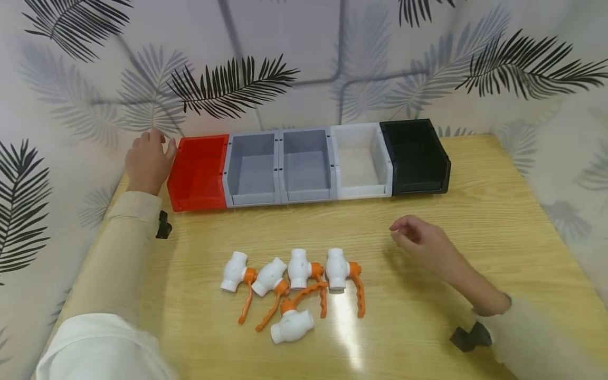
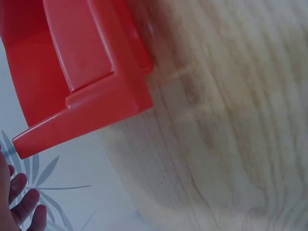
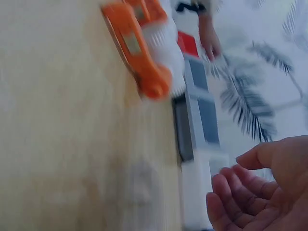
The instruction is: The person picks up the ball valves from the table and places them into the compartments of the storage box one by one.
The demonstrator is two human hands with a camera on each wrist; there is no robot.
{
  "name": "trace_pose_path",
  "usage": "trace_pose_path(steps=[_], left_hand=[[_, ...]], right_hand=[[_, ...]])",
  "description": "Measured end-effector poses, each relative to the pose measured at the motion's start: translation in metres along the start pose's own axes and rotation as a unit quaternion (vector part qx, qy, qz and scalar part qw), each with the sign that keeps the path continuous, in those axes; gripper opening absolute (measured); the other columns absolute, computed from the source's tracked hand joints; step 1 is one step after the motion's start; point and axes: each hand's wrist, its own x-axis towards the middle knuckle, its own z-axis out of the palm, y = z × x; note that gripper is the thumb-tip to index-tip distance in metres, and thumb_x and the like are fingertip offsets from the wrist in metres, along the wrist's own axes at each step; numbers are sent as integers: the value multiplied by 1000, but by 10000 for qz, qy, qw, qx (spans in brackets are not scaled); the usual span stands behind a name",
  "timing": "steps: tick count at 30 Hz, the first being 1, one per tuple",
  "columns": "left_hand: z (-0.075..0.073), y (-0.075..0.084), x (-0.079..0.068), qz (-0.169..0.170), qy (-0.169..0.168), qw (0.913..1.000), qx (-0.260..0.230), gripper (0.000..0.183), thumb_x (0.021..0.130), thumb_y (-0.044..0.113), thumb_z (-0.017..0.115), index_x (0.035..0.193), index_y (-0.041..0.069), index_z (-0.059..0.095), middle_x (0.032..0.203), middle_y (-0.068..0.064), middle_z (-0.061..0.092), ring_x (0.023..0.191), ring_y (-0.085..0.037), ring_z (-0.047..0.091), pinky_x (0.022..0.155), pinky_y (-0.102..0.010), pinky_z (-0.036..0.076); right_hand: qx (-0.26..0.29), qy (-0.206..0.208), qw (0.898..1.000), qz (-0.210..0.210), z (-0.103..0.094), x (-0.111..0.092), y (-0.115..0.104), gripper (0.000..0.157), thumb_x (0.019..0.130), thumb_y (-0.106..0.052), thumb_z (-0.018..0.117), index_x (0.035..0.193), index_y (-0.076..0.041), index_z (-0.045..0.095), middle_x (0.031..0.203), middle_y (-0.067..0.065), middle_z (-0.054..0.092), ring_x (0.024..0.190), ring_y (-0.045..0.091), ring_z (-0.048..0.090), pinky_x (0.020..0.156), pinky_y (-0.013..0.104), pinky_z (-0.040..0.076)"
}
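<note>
My left hand [image 1: 149, 162] is at the outer left side of the red bin [image 1: 201, 168], its thumb close to the bin's wall; whether they touch I cannot tell. Its loosely bent fingers [image 2: 25, 208] hold nothing in the left wrist view. Over the table to the right hovers my right hand [image 1: 427, 247], fingers relaxed and nothing in them. Several white ball valves with orange lever handles lie in the middle of the table; the rightmost valve [image 1: 336, 270] is nearest that hand. At the front, another valve [image 1: 292, 326] lies with its handle reaching across a neighbour's.
Joined in a row with the red bin are a grey bin [image 1: 253, 199], a second grey bin [image 1: 307, 196], a white bin [image 1: 363, 190] and a black bin [image 1: 420, 186]. Leaf-patterned cloth [image 1: 304, 47] hangs behind the wooden table [image 1: 494, 211].
</note>
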Motion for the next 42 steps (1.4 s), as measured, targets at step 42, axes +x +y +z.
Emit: trace_pose_path(steps=[42], left_hand=[[26,-3,6,353,-295,9970,618,28,89,21,29,91,-3,44,91,-23,47,83,-40,40,74,-51,33]], right_hand=[[-902,-1356,9853,513,69,-29,-46,21,80,-37,60,72,-18,59,60,-11,51,54,5,45,53,24,39]])
